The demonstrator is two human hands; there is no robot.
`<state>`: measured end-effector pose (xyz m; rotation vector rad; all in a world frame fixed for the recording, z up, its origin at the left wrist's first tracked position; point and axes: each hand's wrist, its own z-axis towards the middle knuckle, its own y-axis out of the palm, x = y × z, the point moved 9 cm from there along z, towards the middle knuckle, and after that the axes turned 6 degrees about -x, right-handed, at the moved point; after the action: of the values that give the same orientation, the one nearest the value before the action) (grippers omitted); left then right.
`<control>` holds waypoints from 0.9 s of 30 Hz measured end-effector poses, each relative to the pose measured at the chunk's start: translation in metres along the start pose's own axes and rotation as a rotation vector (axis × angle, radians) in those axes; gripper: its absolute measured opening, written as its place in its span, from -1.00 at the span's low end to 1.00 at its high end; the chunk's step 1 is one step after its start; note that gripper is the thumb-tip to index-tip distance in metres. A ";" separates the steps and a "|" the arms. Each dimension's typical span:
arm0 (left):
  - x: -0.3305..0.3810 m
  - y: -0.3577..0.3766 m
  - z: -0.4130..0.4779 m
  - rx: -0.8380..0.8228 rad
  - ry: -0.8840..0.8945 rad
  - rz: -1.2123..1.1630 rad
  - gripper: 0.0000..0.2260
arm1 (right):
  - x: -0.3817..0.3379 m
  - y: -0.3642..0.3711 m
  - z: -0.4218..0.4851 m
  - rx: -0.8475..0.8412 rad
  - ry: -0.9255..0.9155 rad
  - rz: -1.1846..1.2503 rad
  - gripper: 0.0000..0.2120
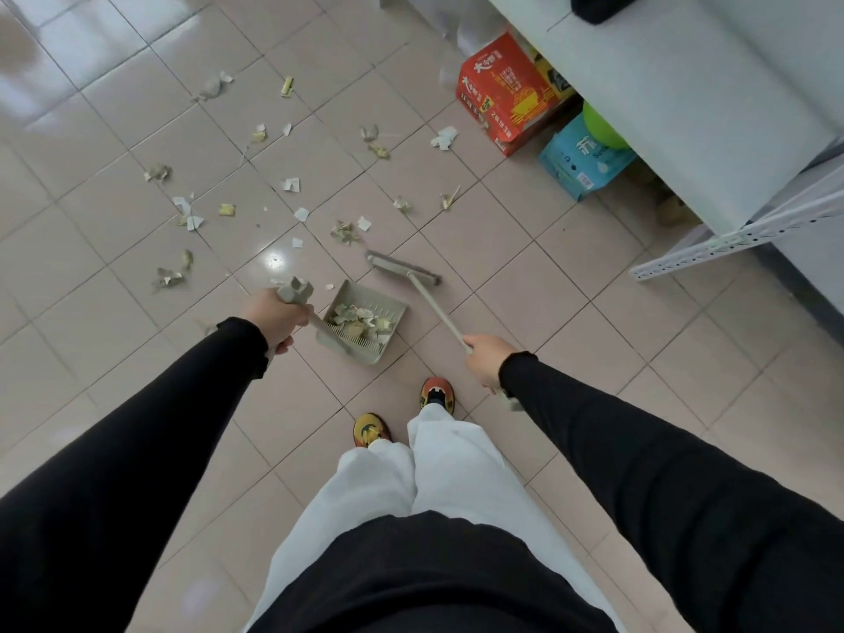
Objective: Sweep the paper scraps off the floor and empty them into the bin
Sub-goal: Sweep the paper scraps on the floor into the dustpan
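From the head view, your left hand [274, 315] is wrapped tight around the dustpan [365, 324] handle, keeping its mouth low on the tiles so scraps slide in — a small heap already sits inside. Your right hand [486, 358] is closed on the broom [406, 269] shaft, head just beyond the pan. Most paper scraps [292, 185] lie scattered farther out; the bin isn't visible, perhaps out of frame.

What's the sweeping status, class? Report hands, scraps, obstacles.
Left hand grips dustpan, right hand grips broom. Some scraps in pan; many scraps on floor. Boxes near shelf.
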<state>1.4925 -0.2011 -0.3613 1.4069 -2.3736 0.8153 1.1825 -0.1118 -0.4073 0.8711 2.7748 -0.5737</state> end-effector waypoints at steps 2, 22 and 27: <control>-0.005 -0.001 0.003 -0.006 0.013 0.013 -0.82 | 0.000 0.015 0.002 -0.076 0.013 0.009 -0.57; 0.095 0.040 0.028 -0.036 0.144 0.033 -0.83 | 0.073 -0.139 -0.008 0.236 -0.001 0.507 -0.47; 0.152 0.076 0.061 -0.016 0.116 -0.019 -0.79 | 0.079 -0.246 0.062 0.238 0.066 0.399 -0.50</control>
<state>1.3550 -0.3176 -0.3615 1.3362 -2.2723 0.8477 0.9784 -0.2826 -0.4094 1.4705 2.5112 -0.8183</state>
